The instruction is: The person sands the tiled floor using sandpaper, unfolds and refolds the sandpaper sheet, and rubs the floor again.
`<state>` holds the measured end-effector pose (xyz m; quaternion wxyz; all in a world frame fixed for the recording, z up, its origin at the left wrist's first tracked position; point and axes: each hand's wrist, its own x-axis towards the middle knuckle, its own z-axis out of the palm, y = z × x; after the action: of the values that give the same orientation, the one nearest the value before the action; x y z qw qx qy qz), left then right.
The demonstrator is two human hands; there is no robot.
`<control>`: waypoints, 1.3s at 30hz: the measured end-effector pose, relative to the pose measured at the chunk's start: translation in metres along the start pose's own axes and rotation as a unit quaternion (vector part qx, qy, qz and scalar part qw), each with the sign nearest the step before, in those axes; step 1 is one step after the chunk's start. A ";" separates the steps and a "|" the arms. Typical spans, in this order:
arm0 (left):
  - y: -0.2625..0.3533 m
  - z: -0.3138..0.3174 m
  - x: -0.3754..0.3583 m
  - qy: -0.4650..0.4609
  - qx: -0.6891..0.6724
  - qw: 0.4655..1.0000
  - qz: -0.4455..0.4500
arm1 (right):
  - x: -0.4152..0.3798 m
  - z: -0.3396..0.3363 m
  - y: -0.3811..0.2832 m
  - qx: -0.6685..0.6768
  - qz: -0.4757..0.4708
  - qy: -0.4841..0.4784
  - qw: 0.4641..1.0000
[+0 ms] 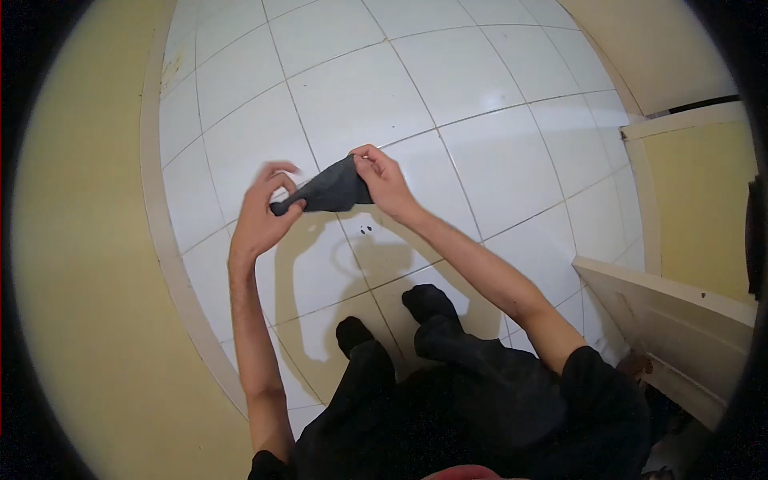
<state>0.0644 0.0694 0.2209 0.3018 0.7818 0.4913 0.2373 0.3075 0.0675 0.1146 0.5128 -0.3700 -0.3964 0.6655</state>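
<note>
A dark grey cloth point(334, 187) is stretched between my two hands above the tiled floor. Its left end is pinched between the thumb and a finger of my left hand point(266, 210), whose other fingers are raised and slightly blurred. My right hand point(386, 182) grips the upper right corner of the cloth with thumb and fingers. The cloth is wide on the right and narrows to the left.
White floor tiles point(480, 144) spread ahead, with small dark specks point(366, 230) below the cloth. A yellow wall point(88, 240) runs along the left. At the right are an open door point(664, 308) and another yellow wall point(700, 200). My feet in black socks point(428, 302) stand below.
</note>
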 end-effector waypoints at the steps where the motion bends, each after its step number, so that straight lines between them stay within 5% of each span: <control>1: 0.003 0.003 -0.002 -0.043 -0.098 0.993 -0.058 | -0.002 -0.004 -0.007 -0.026 0.018 -0.011 0.999; 3: 0.014 0.014 -0.003 -0.118 -0.289 0.933 -0.177 | 0.003 -0.017 -0.015 -0.078 0.056 -0.041 0.994; 6: 0.029 0.028 0.017 -0.281 -0.225 0.902 -0.237 | 0.009 -0.037 -0.014 -0.001 0.188 -0.067 0.980; 10: 0.035 0.055 0.013 -0.149 -0.337 0.913 -0.176 | -0.018 -0.073 0.030 0.197 0.297 -0.102 0.929; 14: 0.038 0.053 0.005 -0.018 -0.304 0.931 -0.202 | -0.065 -0.056 0.045 0.127 0.198 0.046 0.971; 17: 0.038 0.052 0.000 0.003 -0.335 0.916 -0.220 | -0.075 -0.043 0.053 0.260 0.294 -0.071 0.917; 20: 0.046 0.051 0.000 0.017 -0.452 0.852 -0.264 | -0.082 -0.001 0.047 0.359 0.271 -0.068 0.890; 24: 0.037 0.051 -0.007 0.009 -0.380 0.887 -0.263 | -0.074 0.034 0.005 0.297 0.226 -0.011 0.928; 27: 0.014 0.059 -0.019 -0.002 -0.165 0.973 -0.163 | -0.064 0.030 0.023 0.164 0.235 0.101 0.953; 30: 0.034 0.066 -0.024 -0.075 0.127 0.967 -0.209 | -0.066 0.010 0.057 -0.039 0.098 0.082 0.991; 33: 0.019 0.126 -0.046 0.020 0.153 0.987 -0.036 | -0.071 0.008 0.039 0.067 0.155 0.113 0.979; 35: 0.065 0.117 -0.036 -0.147 -0.060 0.975 -0.154 | -0.078 -0.013 0.053 0.102 0.189 0.112 0.970; 36: 0.054 0.123 -0.038 -0.186 -0.165 0.962 -0.116 | -0.082 -0.026 0.053 0.126 0.225 0.110 0.960; 38: 0.034 0.112 -0.032 -0.204 -0.344 0.899 -0.177 | -0.089 -0.041 0.037 0.165 0.278 0.141 0.936; 39: 0.019 0.103 -0.028 -0.206 -0.432 0.854 -0.206 | -0.089 -0.054 0.030 0.070 0.263 0.160 0.949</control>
<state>0.1334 0.0129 0.1592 0.7451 0.4852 0.4156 0.1914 0.3622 -0.0161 0.0730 0.4007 -0.5258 -0.1502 0.7351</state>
